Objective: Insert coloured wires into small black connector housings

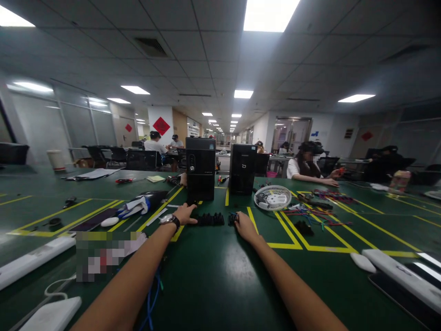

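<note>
My left hand (185,214), with a watch on its wrist, lies low over the table, its thumb and fingers spread apart. It is beside the left end of a row of small black pieces (211,219), whose kind I cannot make out. To the right of that row, my right hand (242,226) has its fingers closed around a small black piece (232,218), partly hidden by them. Behind the hands stand two upright black computer towers, a left tower (200,172) and a right tower (243,169).
A white round fan grille (272,198) lies right of the towers, beside tangled coloured wires (319,212). White power strips (37,259) and a white-and-blue bundle (136,207) are at left. Blue cables (150,301) lie near my left forearm. Across the table sits another person (305,165).
</note>
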Demonstrator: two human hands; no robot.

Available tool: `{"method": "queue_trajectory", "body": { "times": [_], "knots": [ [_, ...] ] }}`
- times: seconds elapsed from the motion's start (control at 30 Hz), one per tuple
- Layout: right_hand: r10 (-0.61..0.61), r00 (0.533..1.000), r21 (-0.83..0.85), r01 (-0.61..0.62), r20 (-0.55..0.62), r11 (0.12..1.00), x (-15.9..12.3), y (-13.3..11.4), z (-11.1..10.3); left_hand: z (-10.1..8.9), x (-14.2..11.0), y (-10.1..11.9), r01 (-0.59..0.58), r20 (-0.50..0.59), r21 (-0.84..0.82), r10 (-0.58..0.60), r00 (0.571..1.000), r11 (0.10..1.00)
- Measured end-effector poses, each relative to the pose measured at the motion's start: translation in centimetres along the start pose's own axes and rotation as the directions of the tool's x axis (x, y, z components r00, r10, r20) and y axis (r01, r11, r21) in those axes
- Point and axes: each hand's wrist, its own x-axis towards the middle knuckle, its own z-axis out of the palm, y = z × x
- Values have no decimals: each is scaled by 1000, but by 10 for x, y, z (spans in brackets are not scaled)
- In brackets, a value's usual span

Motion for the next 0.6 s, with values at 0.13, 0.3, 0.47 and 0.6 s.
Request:
{"method": "queue_trajectory", "body": {
  "times": [0.13,0.3,0.47,0.6],
  "knots": [
    [-35,999,20,34,28,999,15,-3,11,9,14,-15,-6,62,-40,9,998,999],
    [-102,994,39,100,43,994,14,-1,7,23,19,-8,-107,53,-136,115,992,985],
    [-107,993,28,106,54,994,2,17,-13,39,17,12,-170,20,-198,178,984,965],
    [-63,997,-11,64,49,998,-21,41,-38,59,17,46,-213,8,-251,222,975,944]
  ]
}}
